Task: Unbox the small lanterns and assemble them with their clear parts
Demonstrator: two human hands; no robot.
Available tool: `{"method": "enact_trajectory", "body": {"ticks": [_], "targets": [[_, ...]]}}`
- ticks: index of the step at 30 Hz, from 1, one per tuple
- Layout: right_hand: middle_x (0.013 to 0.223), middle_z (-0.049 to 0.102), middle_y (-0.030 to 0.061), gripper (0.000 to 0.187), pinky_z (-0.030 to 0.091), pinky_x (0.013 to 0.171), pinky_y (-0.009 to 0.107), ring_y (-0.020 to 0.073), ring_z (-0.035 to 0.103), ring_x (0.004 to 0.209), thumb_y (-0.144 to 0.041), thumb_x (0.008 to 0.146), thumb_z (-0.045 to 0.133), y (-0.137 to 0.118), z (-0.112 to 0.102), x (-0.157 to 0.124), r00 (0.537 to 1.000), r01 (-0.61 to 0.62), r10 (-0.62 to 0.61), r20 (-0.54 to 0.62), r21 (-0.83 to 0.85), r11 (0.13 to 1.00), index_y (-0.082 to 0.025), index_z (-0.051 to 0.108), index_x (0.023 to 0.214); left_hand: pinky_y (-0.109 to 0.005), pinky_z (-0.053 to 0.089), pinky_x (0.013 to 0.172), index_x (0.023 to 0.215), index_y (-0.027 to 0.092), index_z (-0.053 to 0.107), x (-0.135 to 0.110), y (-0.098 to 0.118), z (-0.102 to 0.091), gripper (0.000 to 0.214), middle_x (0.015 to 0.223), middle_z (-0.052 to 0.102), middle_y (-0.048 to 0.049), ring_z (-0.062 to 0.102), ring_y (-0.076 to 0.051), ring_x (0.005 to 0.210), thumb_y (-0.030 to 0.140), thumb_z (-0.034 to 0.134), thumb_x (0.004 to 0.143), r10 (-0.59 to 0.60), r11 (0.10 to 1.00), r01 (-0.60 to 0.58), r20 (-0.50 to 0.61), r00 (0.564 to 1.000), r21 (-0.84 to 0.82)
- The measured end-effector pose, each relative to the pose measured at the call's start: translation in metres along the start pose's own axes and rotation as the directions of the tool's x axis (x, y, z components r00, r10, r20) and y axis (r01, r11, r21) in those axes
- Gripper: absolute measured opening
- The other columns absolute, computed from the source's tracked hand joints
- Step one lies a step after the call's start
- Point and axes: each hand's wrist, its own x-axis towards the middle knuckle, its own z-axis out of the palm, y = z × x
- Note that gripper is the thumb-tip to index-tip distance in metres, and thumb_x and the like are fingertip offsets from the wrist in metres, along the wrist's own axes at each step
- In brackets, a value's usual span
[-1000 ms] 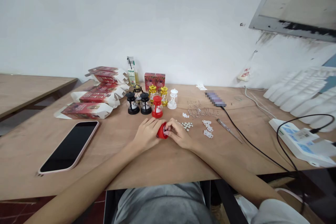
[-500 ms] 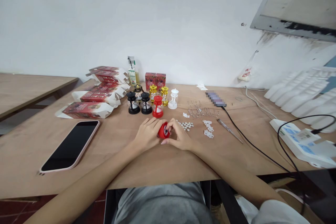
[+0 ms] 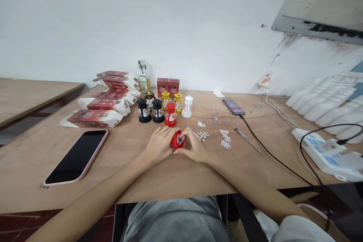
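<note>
My left hand (image 3: pixel 161 143) is wrapped around a small red lantern (image 3: pixel 175 141) lying on its side, its underside turned toward my right hand. In that underside is a dark recess with small parts too tiny to tell. My right hand (image 3: pixel 194 146) has its fingertips bent at the recess, thumb just below; anything between them is hidden. Just beyond my hands stands another red lantern (image 3: pixel 170 115), upright, beside black lanterns (image 3: pixel 158 111), gold lanterns (image 3: pixel 177 104) and a white lantern (image 3: pixel 187 106). Near my right fingers lie several button cells (image 3: pixel 202 135).
White plastic pieces (image 3: pixel 225 140), bent metal wires (image 3: pixel 218 120) and a screwdriver (image 3: pixel 248 140) lie to the right. A power strip (image 3: pixel 323 157) and cable (image 3: pixel 269 153) are farther right. Leftward are a phone (image 3: pixel 76 157) and red boxes (image 3: pixel 93 118); a bottle (image 3: pixel 144 81) stands behind.
My right fingertips have shifted slightly at the lantern's underside, and a bit more of the recess shows. My left hand keeps its hold; the other things have stayed in place.
</note>
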Motion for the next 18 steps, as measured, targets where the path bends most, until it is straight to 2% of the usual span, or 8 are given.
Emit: {"method": "enact_trajectory", "body": {"ticks": [18], "targets": [[0.085, 0.044, 0.0002, 0.039, 0.041, 0.064, 0.026, 0.0135, 0.045, 0.073, -0.046, 0.072, 0.07, 0.002, -0.0007, 0.0019, 1.0, -0.009, 0.008, 0.02, 0.07, 0.998, -0.022, 0.044, 0.088, -0.031, 0.038, 0.067, 0.103, 0.014, 0.055, 0.0002, -0.0002, 0.0004, 0.032, 0.088, 0.066, -0.009, 0.059, -0.023, 0.08, 0.035, 0.059, 0.078, 0.035, 0.998, -0.034, -0.035, 0.999, 0.043]]}}
